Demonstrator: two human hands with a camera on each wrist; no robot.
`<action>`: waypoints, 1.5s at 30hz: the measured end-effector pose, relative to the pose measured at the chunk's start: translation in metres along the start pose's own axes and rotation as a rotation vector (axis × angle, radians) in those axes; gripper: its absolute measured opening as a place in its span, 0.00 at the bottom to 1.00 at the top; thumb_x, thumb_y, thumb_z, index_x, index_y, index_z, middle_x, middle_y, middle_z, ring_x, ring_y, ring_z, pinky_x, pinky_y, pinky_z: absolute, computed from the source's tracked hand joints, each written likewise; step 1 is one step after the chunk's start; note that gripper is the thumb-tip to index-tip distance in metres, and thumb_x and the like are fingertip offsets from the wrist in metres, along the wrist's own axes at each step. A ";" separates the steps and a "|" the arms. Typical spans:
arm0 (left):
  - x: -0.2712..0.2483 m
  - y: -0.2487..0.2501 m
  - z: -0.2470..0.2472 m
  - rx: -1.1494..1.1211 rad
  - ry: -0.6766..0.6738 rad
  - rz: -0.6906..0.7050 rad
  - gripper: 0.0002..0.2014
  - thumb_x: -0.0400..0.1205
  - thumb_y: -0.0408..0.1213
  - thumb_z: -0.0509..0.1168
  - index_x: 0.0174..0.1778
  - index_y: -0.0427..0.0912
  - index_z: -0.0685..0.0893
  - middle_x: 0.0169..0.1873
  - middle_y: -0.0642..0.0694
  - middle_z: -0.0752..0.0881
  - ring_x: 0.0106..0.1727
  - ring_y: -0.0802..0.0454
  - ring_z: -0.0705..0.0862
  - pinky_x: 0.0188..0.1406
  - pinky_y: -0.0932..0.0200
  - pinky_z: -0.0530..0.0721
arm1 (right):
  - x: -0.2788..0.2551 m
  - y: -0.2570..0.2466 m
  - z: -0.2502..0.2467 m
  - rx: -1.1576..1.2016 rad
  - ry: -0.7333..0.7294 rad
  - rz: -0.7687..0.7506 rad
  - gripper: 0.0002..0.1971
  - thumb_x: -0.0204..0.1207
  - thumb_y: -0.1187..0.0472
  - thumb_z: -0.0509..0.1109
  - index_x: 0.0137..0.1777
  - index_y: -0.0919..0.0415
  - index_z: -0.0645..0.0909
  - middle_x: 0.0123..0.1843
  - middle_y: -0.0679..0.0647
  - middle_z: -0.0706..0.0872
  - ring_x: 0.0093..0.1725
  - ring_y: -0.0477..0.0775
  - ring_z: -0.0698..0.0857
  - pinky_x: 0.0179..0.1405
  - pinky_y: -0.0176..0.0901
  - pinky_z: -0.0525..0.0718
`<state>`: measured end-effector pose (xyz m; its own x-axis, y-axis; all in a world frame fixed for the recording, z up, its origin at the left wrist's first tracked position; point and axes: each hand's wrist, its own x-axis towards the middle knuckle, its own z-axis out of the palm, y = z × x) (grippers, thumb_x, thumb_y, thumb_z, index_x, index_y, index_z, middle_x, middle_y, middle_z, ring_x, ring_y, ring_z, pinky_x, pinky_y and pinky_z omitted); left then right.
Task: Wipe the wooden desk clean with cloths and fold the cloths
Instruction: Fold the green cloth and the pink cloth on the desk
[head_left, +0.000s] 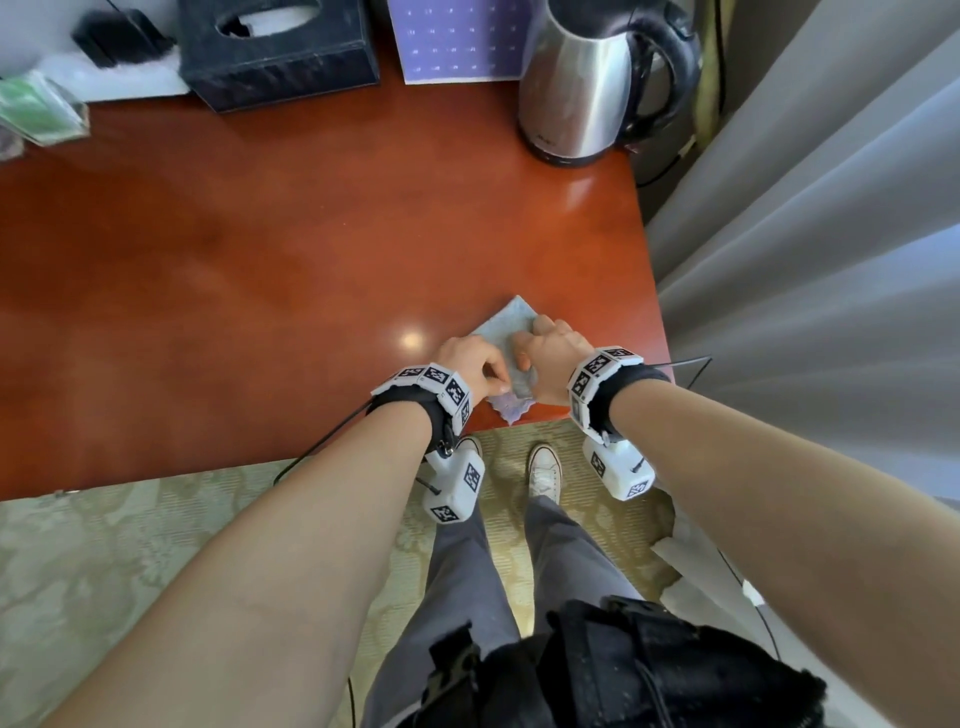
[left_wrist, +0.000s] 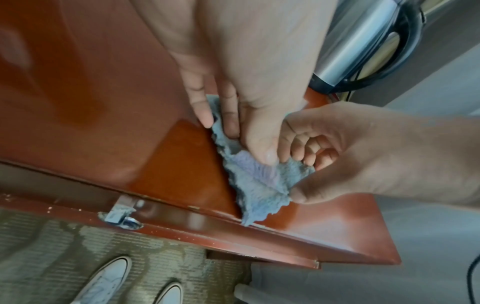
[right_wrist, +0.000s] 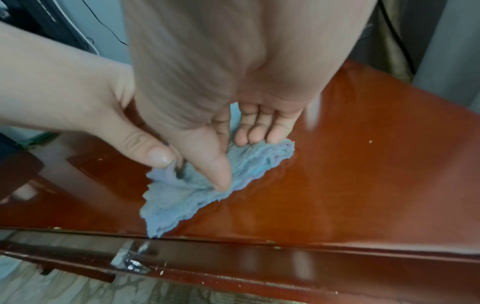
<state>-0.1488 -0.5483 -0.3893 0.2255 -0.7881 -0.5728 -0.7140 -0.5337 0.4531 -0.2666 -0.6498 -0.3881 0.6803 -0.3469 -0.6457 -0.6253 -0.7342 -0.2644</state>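
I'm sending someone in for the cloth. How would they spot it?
On the wooden desk, near its front right corner, below the kettle. The cloth is small, blue-grey and fuzzy, the only fabric there, under both hands.

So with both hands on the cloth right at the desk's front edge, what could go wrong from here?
1. The cloth has a corner at the desk edge; a tug could drag it off onto the carpet.
2. The left hand and right hand overlap, so one grip may undo the other's fold.
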 end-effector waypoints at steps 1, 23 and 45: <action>0.001 0.000 -0.001 -0.047 0.027 -0.030 0.01 0.79 0.39 0.74 0.44 0.47 0.90 0.43 0.54 0.85 0.49 0.53 0.84 0.48 0.61 0.78 | -0.002 0.000 -0.002 0.000 -0.016 0.001 0.13 0.73 0.56 0.70 0.58 0.51 0.78 0.57 0.54 0.71 0.57 0.59 0.75 0.55 0.54 0.83; -0.037 0.048 -0.208 -0.441 0.362 0.071 0.07 0.84 0.31 0.63 0.42 0.44 0.84 0.34 0.44 0.84 0.34 0.48 0.82 0.35 0.56 0.85 | -0.023 -0.030 -0.116 0.097 0.265 0.117 0.10 0.74 0.59 0.70 0.52 0.60 0.84 0.50 0.59 0.87 0.53 0.64 0.85 0.44 0.45 0.82; -0.052 -0.026 -0.287 -0.381 0.559 -0.011 0.04 0.85 0.36 0.66 0.47 0.43 0.85 0.33 0.47 0.84 0.32 0.53 0.81 0.29 0.62 0.80 | -0.002 -0.035 -0.194 0.121 0.547 0.159 0.18 0.72 0.64 0.65 0.60 0.51 0.86 0.59 0.58 0.87 0.57 0.64 0.85 0.55 0.45 0.82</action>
<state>0.0482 -0.5815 -0.1752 0.6137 -0.7674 -0.1857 -0.4493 -0.5328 0.7171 -0.1722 -0.7359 -0.2385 0.6528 -0.7223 -0.2284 -0.7534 -0.5875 -0.2955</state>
